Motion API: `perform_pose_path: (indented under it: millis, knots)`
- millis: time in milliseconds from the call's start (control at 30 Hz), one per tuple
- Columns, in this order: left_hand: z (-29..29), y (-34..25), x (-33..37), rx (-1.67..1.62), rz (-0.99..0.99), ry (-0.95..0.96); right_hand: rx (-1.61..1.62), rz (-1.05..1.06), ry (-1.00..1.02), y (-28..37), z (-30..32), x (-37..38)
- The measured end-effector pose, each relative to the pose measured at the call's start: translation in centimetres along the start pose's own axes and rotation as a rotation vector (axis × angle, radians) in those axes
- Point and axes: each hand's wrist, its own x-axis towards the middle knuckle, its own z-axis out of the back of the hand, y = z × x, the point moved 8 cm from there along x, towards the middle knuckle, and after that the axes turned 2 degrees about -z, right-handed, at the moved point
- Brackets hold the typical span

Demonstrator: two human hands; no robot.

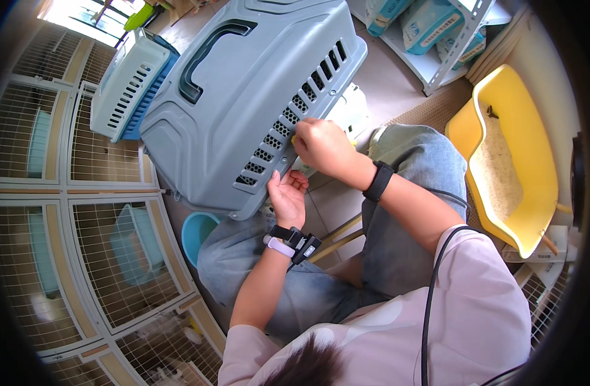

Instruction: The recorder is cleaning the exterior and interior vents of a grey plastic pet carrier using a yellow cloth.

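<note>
A large grey-blue plastic pet carrier stands tilted in front of me, its dark handle on top and a row of vent slots along the side facing me. My right hand is closed against that side by the lower slots. A bit of something yellow shows at its fingertips; the rest is hidden by the fingers. Just below, my left hand is turned palm up at the carrier's rim, near a screw. Its thumb rests by the edge and its fingers are loosely curled and apart, with nothing visible in them.
Wire-fronted cages line the left side. A smaller white-and-blue carrier stands behind at left. A light-blue bucket is by my left knee. At right sit a yellow litter tray and a metal shelf with blue packages.
</note>
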Motion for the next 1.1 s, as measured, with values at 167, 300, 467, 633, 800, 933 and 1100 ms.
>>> perform_pose_path:
  millis: [167,300,467,633,800,933,1100]
  knots:
    - [0.0,0.5,0.0,-0.053,0.020,-0.017,0.087,0.075,0.092,1.5,-1.4,-1.1]
    - [-0.4,0.1,-0.3,-0.051,-0.003,-0.073,0.105,0.086,0.104,1.8,-1.7,-1.3]
    - [0.3,0.2,0.1,-0.065,0.016,-0.022,0.158,-0.020,0.176,1.1,-1.8,-0.5]
    - [-0.2,0.1,-0.1,-0.014,0.030,0.012,0.057,-0.064,0.115,-0.5,-0.4,0.6]
    - [-0.6,0.0,-0.3,0.032,0.052,-0.005,-0.055,-0.197,0.008,-3.5,2.4,2.0]
    - [-0.9,-0.1,-0.4,0.023,0.051,0.002,-0.112,-0.271,-0.076,-5.4,4.0,2.7]
    - [-1.0,0.1,-0.4,0.011,0.067,-0.023,-0.131,-0.415,-0.097,-7.5,5.5,3.2]
